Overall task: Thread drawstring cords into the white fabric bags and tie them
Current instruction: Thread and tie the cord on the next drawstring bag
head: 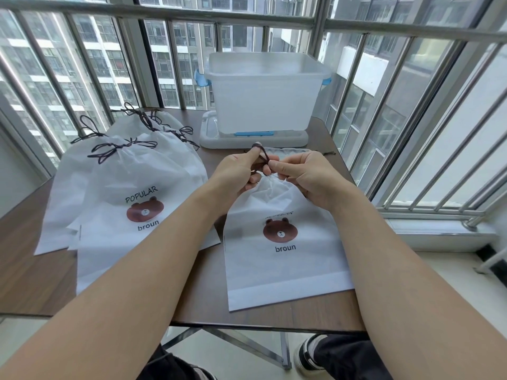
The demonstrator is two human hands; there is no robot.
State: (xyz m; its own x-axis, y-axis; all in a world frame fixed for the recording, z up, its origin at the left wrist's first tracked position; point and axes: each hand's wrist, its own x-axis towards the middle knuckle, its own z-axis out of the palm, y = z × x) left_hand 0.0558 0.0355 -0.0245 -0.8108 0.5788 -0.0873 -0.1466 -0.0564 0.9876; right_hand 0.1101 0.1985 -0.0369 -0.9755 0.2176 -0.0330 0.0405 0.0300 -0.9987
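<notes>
A white fabric bag [285, 259] with a brown bear print and the word "broun" lies flat on the brown table [33, 275], its mouth gathered at the top. A dark drawstring cord [264, 157] runs out of that gathered mouth. My left hand [238, 174] holds the cord, which is looped over its raised fingertip. My right hand [304, 174] pinches the same cord right next to it. To the left lies a pile of several white bags [131, 187], each closed with a dark cord tied in a bow.
A translucent plastic storage box [263, 89] with blue clips stands on its lid at the table's far side. Another pale bag [288, 151] lies just behind my hands. Window bars run along the back and right. The table's front edge is near my legs.
</notes>
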